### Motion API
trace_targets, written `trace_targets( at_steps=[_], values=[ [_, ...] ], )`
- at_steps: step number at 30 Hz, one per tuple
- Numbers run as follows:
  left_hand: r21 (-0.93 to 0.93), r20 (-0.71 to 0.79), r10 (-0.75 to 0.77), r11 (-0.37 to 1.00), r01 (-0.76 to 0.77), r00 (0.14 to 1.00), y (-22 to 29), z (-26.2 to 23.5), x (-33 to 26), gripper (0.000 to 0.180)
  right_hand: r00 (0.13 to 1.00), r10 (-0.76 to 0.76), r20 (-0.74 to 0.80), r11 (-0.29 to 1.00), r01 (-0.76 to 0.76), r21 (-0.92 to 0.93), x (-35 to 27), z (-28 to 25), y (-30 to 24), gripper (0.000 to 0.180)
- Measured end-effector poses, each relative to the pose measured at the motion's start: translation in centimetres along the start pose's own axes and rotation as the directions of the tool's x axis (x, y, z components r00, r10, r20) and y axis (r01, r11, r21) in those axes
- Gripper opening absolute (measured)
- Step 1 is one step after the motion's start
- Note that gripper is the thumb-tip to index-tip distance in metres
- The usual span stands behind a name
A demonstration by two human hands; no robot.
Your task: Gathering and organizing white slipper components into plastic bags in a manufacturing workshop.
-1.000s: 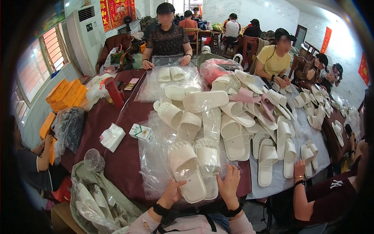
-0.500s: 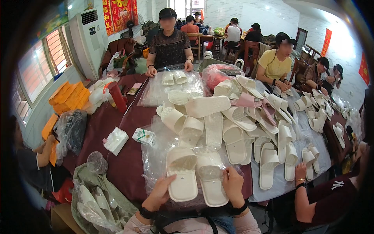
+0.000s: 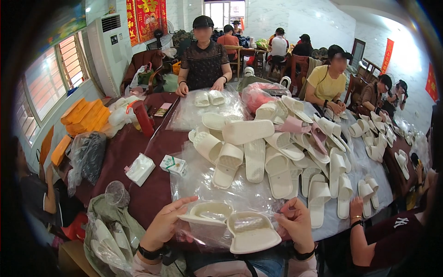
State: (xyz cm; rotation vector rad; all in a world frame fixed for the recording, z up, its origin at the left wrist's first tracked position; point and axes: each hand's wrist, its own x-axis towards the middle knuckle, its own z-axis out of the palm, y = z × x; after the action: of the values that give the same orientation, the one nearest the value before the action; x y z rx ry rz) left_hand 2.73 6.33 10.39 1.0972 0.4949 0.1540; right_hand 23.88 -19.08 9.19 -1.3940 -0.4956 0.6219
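Observation:
A pair of cream slippers, the left slipper [image 3: 211, 213] and the right slipper [image 3: 254, 233], hangs tilted at the near table edge, toes toward the far side. Clear plastic, a bag [image 3: 203, 236], lies around them. My left hand [image 3: 167, 220] holds the left slipper's outer side through the plastic, one digit stretched out above it and other fingers partly hidden beneath. At the other side, my right hand [image 3: 295, 221] pinches the bag's edge beside the right slipper. More clear plastic bags [image 3: 194, 184] lie flat beyond my hands.
A heap of cream slippers [image 3: 279, 173] covers the table's middle and right. A tissue pack [image 3: 140, 169] and a small white box [image 3: 173, 165] are to the left. A sack of slippers [image 3: 108, 235] stands at lower left. Co-workers sit around; one [image 3: 203, 69] stands opposite.
The slipper pair has tipped, its heel ends swinging down toward me. My right hand has moved right to the bag's edge; my left hand has shifted left. The co-worker opposite has moved their hands.

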Motion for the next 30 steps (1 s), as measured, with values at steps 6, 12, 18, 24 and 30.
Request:
trace_targets(
  at_steps=[6,12,18,24,30],
  values=[
    [-0.415,0.446,-0.034,0.877,0.24,0.894,1.8,0.3,-1.9,0.051,0.989,-0.134,-0.068,0.975,0.144,0.166,-0.6,-0.4,-0.3,0.024],
    [-0.489,0.5,0.043,0.838,0.241,0.865,2.7,1.4,-4.5,0.055,0.93,-0.192,-0.315,0.895,0.297,0.332,-2.2,0.8,-2.0,0.025],
    [-0.454,0.584,0.074,0.855,0.25,0.808,2.3,1.2,-4.7,0.055,0.914,-0.232,-0.333,0.867,0.35,0.356,-4.4,0.0,-1.7,0.028],
    [-0.372,0.506,0.177,0.928,0.028,0.844,3.0,2.0,-3.7,0.049,0.947,-0.187,-0.259,0.836,0.292,0.464,-2.7,0.2,-2.3,0.033],
    [0.01,-0.22,0.649,0.748,-0.664,0.728,5.7,5.2,1.7,0.043,0.912,-0.357,-0.202,0.914,0.386,0.126,4.9,1.8,-2.7,0.03]
  ],
)
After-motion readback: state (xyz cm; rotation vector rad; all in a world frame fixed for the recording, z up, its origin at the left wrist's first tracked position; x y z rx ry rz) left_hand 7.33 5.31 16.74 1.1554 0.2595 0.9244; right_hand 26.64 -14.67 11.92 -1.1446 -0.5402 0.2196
